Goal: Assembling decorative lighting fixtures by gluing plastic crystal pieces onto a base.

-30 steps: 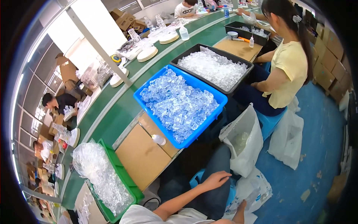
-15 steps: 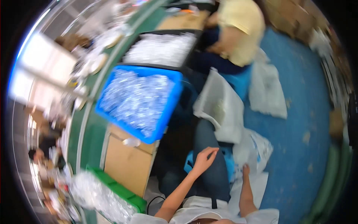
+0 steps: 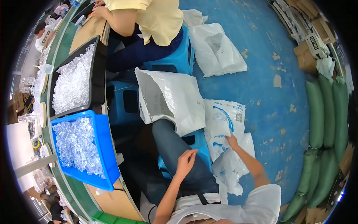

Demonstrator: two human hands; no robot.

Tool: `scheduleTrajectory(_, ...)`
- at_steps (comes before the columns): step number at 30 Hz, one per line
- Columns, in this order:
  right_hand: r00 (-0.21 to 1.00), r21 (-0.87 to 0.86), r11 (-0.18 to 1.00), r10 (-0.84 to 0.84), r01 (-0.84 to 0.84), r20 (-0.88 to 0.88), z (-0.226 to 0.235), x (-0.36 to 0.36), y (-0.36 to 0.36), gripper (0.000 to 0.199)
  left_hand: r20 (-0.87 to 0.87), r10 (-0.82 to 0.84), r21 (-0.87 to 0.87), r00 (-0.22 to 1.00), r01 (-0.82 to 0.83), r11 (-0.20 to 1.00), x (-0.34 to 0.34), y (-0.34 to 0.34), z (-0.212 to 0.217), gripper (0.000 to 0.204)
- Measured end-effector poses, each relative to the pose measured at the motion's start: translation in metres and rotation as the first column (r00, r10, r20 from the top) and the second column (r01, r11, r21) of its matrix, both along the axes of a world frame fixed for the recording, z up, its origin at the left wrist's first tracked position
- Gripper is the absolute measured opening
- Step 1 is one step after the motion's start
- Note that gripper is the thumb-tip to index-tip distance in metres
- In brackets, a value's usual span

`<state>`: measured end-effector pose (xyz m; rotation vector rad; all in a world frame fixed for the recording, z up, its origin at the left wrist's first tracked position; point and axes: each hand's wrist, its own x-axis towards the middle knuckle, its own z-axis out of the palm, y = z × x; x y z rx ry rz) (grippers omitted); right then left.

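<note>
While the left hand (image 3: 185,164) is hovering over the thigh (image 3: 171,151) with loosely parted, empty fingers, the right hand (image 3: 232,141) is touching the printed white bag (image 3: 220,125); whether it is gripping that bag, I cannot tell. The bag is lying on the blue floor (image 3: 274,112), just right of the blue stool (image 3: 203,149). An open white sack (image 3: 182,100) is gaping beside the knee (image 3: 163,128). On the table (image 3: 81,198) at left, a blue bin (image 3: 107,149) and a black bin (image 3: 99,74) are holding clear pieces (image 3: 76,147), and a co-worker (image 3: 162,22) is sitting beyond.
</note>
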<state>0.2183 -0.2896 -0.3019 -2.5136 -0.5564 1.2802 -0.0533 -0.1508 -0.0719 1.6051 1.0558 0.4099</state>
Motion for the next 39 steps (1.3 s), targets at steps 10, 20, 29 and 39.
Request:
scheduleTrajectory(10, 0.254, -0.193, 0.543, -0.640, 0.817, -0.725, 0.014, 0.062, 0.187, 0.023, 0.033, 0.128, -0.094, 0.991, -0.125, 0.988, -0.028, 0.034, 0.008, 0.016)
scheduleTrajectory(20, -0.075, -0.275, 0.378, -0.465, 0.884, -0.882, -0.007, -0.071, 0.275, 0.035, -0.102, 0.065, 0.074, 0.993, -0.057, 0.996, 0.043, 0.071, -0.050, 0.022)
scheduleTrajectory(29, 0.467, 0.061, 0.673, -0.442, 0.737, -0.766, -0.013, -0.064, 0.264, 0.042, -0.341, 0.043, 0.386, 0.939, 0.098, 0.917, 0.029, 0.086, -0.056, 0.023)
scheduleTrajectory(39, 0.810, 0.185, 0.811, -0.477, 0.556, -0.342, -0.062, 0.009, 0.095, 0.044, -0.403, 0.279, 0.565, 0.871, -0.003, 0.825, 0.003, 0.087, -0.049, 0.028)
